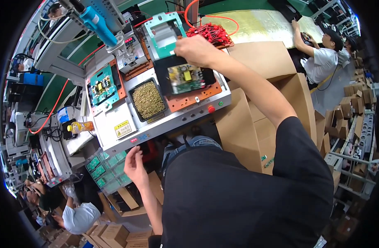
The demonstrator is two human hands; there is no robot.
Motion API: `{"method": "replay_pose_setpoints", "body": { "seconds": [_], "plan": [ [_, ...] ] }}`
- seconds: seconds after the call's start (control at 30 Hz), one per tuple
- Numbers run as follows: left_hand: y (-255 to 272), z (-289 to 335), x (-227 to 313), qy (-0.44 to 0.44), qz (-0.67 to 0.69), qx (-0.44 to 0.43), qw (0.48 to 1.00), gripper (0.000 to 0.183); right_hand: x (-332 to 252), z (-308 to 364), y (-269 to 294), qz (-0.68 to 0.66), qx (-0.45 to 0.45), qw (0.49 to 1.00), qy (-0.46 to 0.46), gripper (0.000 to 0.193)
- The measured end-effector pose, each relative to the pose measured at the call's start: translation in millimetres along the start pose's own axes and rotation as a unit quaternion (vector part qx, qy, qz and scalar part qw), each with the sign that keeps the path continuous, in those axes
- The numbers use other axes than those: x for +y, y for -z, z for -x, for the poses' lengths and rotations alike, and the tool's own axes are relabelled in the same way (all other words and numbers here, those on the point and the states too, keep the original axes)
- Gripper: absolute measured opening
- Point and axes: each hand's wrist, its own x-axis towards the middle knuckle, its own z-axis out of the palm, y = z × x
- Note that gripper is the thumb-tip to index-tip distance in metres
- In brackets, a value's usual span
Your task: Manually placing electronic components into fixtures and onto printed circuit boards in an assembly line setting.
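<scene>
My right hand (pixel 196 51) reaches across the machine. Its bent fingers close on the near right edge of a teal frame (pixel 155 29) with a cut-out middle, which stands raised at the back. Just below that hand, a black housing holding a circuit board (pixel 185 77) with a yellow transformer rests on an orange-brown fixture plate (pixel 196 100). My left hand (pixel 135 166) hangs off the machine's front edge, fingers loosely bent and apart, with nothing in it. Between the two fixtures sits a black tray of small brass-coloured screws (pixel 148 100).
A second teal fixture with a board (pixel 102 87) stands left, under a blue electric screwdriver (pixel 97 25). Red wire leads (pixel 210 34) are heaped behind my right hand. An open cardboard box (pixel 239 124) adjoins the machine's right side. A red button (pixel 211 109) protrudes in front. Co-workers sit on both sides.
</scene>
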Motion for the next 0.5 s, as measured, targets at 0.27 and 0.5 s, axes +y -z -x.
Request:
{"method": "replay_pose_setpoints", "body": {
  "seconds": [0.27, 0.5],
  "plan": [
    [-47, -9, 29, 0.125, 0.354, -0.347, 0.859, 0.086, -136, 36, 35, -0.118, 0.088, 0.983, -0.113, 0.009],
    [-42, 19, 31, 0.194, 0.426, -0.195, 0.862, 0.06, -31, 30, -3, -0.365, 0.155, 0.897, -0.197, 0.014]
  ]
}}
